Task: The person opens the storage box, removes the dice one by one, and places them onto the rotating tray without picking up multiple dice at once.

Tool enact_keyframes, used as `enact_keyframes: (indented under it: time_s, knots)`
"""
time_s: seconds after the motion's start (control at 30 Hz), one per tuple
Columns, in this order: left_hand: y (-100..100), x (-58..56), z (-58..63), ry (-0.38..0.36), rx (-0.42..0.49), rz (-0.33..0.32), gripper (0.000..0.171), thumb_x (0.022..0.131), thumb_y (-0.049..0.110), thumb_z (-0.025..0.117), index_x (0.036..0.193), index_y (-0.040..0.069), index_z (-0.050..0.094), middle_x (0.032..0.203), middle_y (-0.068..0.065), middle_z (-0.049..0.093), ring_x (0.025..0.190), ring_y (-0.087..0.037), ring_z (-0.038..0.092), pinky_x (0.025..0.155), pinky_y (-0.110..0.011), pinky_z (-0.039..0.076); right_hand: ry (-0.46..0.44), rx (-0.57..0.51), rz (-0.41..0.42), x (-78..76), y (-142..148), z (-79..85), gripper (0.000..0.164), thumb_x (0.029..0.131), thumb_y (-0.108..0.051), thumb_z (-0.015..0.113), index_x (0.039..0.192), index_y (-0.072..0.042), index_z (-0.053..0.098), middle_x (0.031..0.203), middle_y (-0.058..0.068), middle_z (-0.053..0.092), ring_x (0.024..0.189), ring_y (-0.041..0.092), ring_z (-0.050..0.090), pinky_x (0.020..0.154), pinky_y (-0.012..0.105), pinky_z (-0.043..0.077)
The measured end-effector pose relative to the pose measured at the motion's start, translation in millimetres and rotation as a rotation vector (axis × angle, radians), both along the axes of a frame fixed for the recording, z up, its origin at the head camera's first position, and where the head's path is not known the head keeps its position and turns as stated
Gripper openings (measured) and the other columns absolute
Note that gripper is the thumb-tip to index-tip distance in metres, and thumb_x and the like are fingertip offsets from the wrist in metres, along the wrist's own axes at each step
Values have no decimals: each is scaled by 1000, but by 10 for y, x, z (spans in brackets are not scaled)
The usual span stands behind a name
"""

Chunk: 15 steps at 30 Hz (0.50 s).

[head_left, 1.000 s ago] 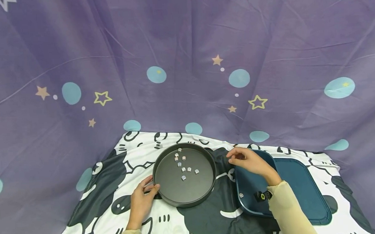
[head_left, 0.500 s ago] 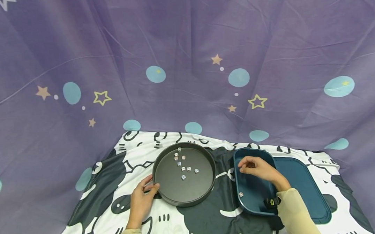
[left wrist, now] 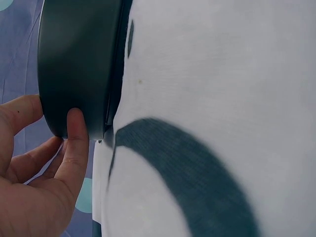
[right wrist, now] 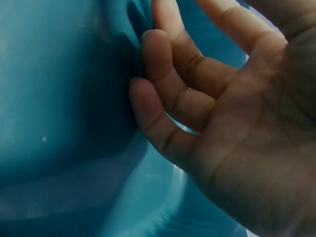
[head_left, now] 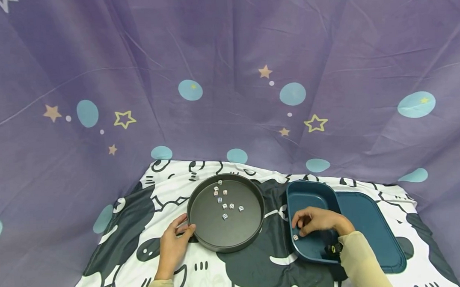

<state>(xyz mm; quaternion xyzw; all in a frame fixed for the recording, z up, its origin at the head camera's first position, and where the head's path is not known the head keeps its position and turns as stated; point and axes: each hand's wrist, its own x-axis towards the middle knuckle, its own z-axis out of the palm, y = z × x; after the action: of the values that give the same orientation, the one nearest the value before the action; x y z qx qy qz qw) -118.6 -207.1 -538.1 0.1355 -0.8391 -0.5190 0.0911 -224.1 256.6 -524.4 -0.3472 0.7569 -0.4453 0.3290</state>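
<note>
A round dark cake pan (head_left: 234,237) with several small white dice (head_left: 224,206) lies on the cloth. My left hand (head_left: 174,247) holds its left side: the thumb laps the rim and a finger presses on the outer wall (left wrist: 79,59). My right hand (head_left: 320,221) is inside the deep blue box (head_left: 316,255), with its fingers bent and its thumb tip just beside a single die (head_left: 295,238) near the left wall. In the right wrist view the fingers of the right hand (right wrist: 242,118) are loosely curled beside the blue wall; the die is hidden there.
A flat blue tray or lid (head_left: 372,231) lies right of the box, partly under or against it. A black-and-white patterned cloth (head_left: 208,273) covers the surface. Behind it hangs a purple curtain (head_left: 227,75) with stars and dots.
My right hand has moved from above the box's left rim back over the box, then down inside toward the single die. The left hand and the pan have stayed put.
</note>
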Motion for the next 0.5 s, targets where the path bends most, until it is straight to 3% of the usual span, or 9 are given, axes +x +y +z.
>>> enact_keyframes:
  time_s: [0.2,0.5]
  knots:
    - [3,2,6,5,1,2,49,91,25,77,136,12,62,113,-13,72,105,-28,68,99,-50,44,0,65,16,29,-53,-9,25,82,-4,79,104,-1,70,89,27,57,76,10,51,65,22,43]
    - [9,1,7,-1,8,5,49,91,25,77,136,12,62,113,-14,72,106,-29,67,100,-51,43,56,114,-13,97,-111,24,24,76,-3,83,95,-8,70,85,18,56,76,16,47,67,24,40]
